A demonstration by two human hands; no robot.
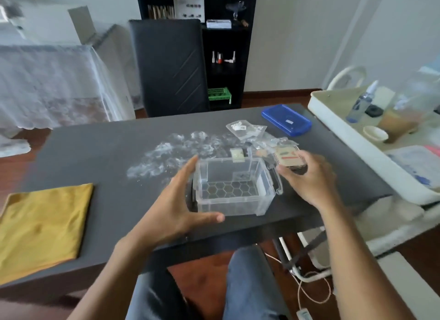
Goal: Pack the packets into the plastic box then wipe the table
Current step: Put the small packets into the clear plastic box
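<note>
right hand (307,177) pinches a packet (289,159) | plastic box (232,188) at its 9 o'clock, touching | left hand (183,200) open, steadies box

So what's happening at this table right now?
A person is packing packets into a clear plastic box. The left hand steadies the box with straight fingers, while the right hand grips a brown packet beside it. More packets and a white smear remain; the yellow cloth lies untouched.
</note>
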